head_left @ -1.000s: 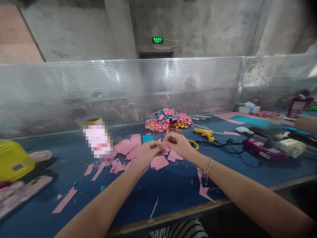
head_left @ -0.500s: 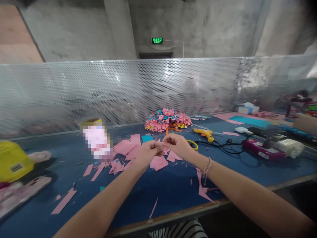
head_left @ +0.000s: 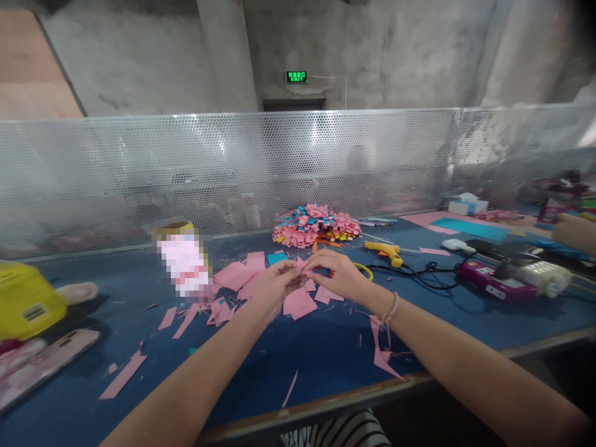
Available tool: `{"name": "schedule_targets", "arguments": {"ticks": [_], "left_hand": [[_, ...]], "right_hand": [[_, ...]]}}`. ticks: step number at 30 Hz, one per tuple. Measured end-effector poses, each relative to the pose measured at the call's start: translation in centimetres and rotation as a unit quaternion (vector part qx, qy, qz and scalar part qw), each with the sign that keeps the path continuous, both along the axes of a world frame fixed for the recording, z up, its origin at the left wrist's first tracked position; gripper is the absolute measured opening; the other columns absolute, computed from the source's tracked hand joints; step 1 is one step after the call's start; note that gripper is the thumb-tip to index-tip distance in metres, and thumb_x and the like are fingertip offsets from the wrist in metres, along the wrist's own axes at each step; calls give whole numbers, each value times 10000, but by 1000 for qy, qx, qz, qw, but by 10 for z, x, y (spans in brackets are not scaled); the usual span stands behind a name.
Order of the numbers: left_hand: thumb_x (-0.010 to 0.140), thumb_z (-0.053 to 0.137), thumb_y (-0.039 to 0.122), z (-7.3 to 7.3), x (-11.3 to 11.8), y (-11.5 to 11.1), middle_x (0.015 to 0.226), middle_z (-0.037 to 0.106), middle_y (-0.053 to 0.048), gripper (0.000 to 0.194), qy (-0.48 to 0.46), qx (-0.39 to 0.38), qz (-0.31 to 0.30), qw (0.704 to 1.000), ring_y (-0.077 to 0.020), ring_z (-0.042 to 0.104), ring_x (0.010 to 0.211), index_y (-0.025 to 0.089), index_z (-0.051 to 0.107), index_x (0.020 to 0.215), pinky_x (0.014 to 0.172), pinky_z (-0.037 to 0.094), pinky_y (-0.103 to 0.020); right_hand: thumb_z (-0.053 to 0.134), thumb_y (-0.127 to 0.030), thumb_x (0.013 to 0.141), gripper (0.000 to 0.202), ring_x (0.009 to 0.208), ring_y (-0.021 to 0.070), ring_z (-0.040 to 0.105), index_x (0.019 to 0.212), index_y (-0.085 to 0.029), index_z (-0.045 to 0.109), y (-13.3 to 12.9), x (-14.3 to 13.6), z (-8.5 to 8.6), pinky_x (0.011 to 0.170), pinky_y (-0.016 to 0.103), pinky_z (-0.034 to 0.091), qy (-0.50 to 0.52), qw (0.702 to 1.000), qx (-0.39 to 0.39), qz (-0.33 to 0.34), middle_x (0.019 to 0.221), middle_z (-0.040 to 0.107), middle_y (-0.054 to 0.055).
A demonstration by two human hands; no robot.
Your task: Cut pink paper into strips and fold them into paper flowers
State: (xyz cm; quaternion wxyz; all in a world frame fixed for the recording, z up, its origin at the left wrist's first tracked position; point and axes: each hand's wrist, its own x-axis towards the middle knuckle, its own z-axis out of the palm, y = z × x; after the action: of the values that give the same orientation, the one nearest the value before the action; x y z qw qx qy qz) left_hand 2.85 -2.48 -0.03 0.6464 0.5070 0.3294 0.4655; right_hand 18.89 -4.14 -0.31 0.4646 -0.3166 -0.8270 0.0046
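Note:
Both hands meet above the middle of the blue table (head_left: 261, 388). Between their fingertips is a small piece of pink paper (head_left: 302, 264), mostly covered by the fingers. My left hand (head_left: 278, 287) pinches it from the left. My right hand (head_left: 336, 273), with a braided bracelet at the wrist, closes on it from the right. Pink paper sheets (head_left: 235, 275) and narrow scraps lie beneath and left of the hands, with a bit of blue paper (head_left: 276, 258) among them. Just behind the hands sits a heap of pink, blue and yellow paper flowers (head_left: 316, 223).
Right of the hands lie a yellow glue gun (head_left: 386, 251) with a black cord and a purple power strip (head_left: 496, 279). At left are a yellow bag (head_left: 30, 298), a phone (head_left: 51, 366) and a blurred-out upright object (head_left: 184, 264). A perforated metal panel (head_left: 288, 167) closes the back. Another person's hand (head_left: 575, 233) shows at far right.
My fingers have shifted around the pink paper, and more of it shows between them. My right hand's fingers are now straighter and lie over it. The things on the table stay put.

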Motion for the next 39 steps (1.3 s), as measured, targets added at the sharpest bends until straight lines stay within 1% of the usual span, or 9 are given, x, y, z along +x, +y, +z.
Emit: {"name": "schedule_targets", "arguments": {"ticks": [5,8,11,14,19,25,31,36,39], "left_hand": [[568,661,159,3,1,-3,646,614,-26,178,19,-18,-12,1000,-108,590,629,127,517,666,651,450,-237],[563,663,168,4,1,-4,659,605,-22,189,25,-12,-17,999,-106,588,644,124,517,676,656,446,-232],[550,670,179,5,1,-6,630,583,-7,202,27,-2,-5,1000,-94,573,624,124,512,663,631,442,-220],[532,679,184,6,2,-7,586,559,16,215,32,6,7,999,-75,552,563,124,503,640,609,440,-214],[515,700,203,5,2,-8,569,558,22,236,44,21,1,999,-70,547,532,118,507,621,604,451,-219],[489,717,202,3,2,-7,598,604,-8,230,44,17,-4,999,-92,571,568,112,556,626,634,465,-240],[506,700,200,2,2,-5,605,617,-18,182,80,47,11,996,-96,570,574,118,584,621,635,471,-248],[532,676,197,3,2,-6,618,617,-12,158,103,50,28,993,-94,574,566,127,575,630,638,476,-251],[531,674,191,3,2,-6,603,610,-4,162,98,49,31,993,-94,576,556,125,567,633,640,478,-251]], "right_hand": [[497,-248,754,110,823,145,547,768,-210,599,-5,-2,4,759,303,430,20,1000,-22,-7,815,621,39],[507,-235,745,98,780,133,546,748,-202,600,-4,-1,4,717,276,432,27,999,-32,-8,787,614,35],[518,-223,735,89,708,113,539,741,-195,602,-1,0,2,646,239,427,33,998,-53,-8,748,607,23],[526,-245,727,94,639,101,523,723,-190,602,2,0,0,573,219,407,52,994,-90,-32,703,600,13],[533,-293,717,136,529,84,473,665,-173,569,4,-3,-2,490,203,365,87,985,-132,-70,604,564,-4],[527,-289,715,135,527,84,472,655,-172,559,6,-2,-4,486,200,355,84,984,-135,-78,595,559,-13],[526,-281,718,127,535,88,485,658,-175,565,3,-3,-2,491,205,361,80,984,-136,-83,610,577,-7],[529,-298,713,140,523,89,488,647,-178,552,1,-5,-2,489,209,376,102,981,-149,-73,595,568,-5],[526,-288,711,122,534,94,503,663,-177,541,2,-5,-2,498,210,395,127,976,-164,-66,595,559,-8]]}}
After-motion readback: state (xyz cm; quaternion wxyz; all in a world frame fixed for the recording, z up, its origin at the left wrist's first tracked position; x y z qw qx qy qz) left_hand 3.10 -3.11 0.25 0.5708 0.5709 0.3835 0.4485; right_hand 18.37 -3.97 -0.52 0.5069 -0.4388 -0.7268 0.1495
